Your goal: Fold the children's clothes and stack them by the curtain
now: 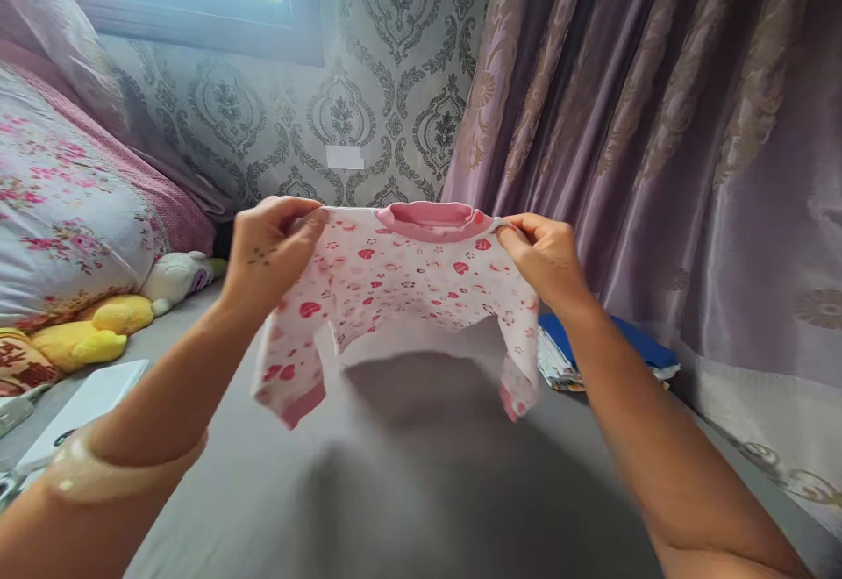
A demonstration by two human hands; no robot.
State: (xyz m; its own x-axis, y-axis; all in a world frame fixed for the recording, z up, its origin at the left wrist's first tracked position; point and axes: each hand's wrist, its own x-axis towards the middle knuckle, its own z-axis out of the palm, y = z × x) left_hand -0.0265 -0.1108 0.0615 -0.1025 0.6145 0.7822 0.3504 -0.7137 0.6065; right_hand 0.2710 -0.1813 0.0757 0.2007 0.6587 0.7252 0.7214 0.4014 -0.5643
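A small long-sleeved shirt (408,272), white with pink hearts and flowers, hangs in the air in the middle of the view. Its pink collar (427,219) faces up, with a red button at the right side. My left hand (273,241) pinches one shoulder of the shirt, and my right hand (543,254) pinches the other, so the top edge is stretched between them. Both sleeves droop, ending in pink cuffs. The lower body of the shirt billows away from me above the grey bed sheet (408,509). The fingertips are partly hidden by the cloth.
Yellow and white plush toys (118,320) lie by a floral pillow (59,202) at the left. Nearer is a flat white box-like object (92,403). A blue item on a folded stack (624,342) sits at the right, before the purple curtain (624,105).
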